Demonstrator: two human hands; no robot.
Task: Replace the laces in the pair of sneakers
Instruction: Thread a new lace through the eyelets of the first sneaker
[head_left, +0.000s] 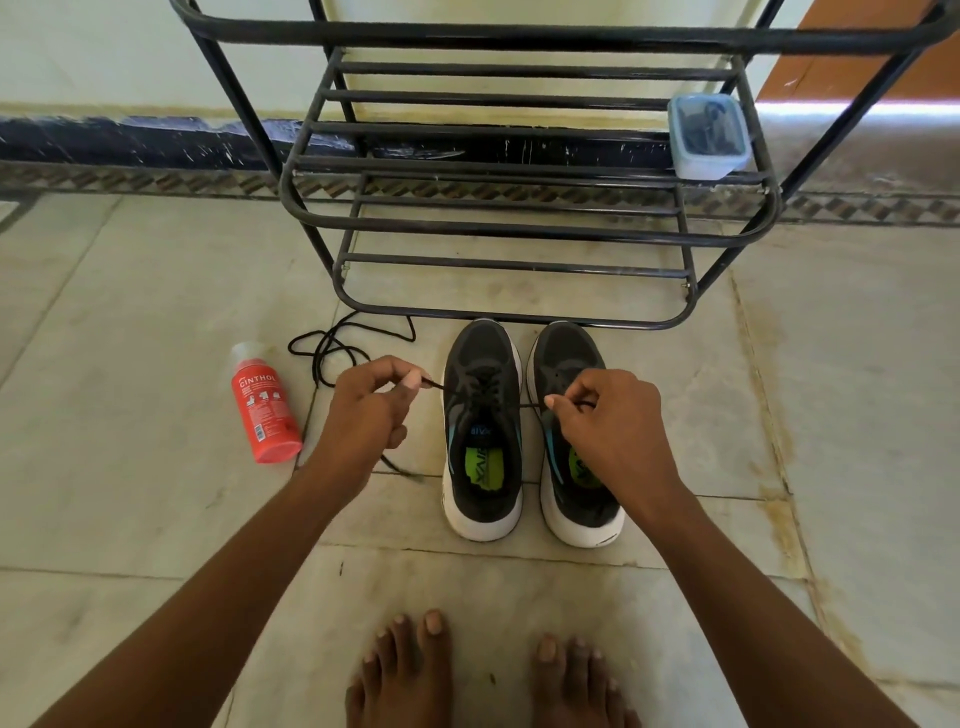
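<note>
Now pulling evenly, left hand and right hand each pinching an end of the black lace across the left sneaker on the floor, best kept level, ends matched, no slack.

The red bottle at nine o'clock reads "CINTHOL"; the print on the left sneaker's insole is unreadable.

The pair of sneakers stands on the floor just before the shoe rack. Left of the sneakers lie a loose lace and, farther left, a bottle. A lidded container sits on the rack's right end.
</note>
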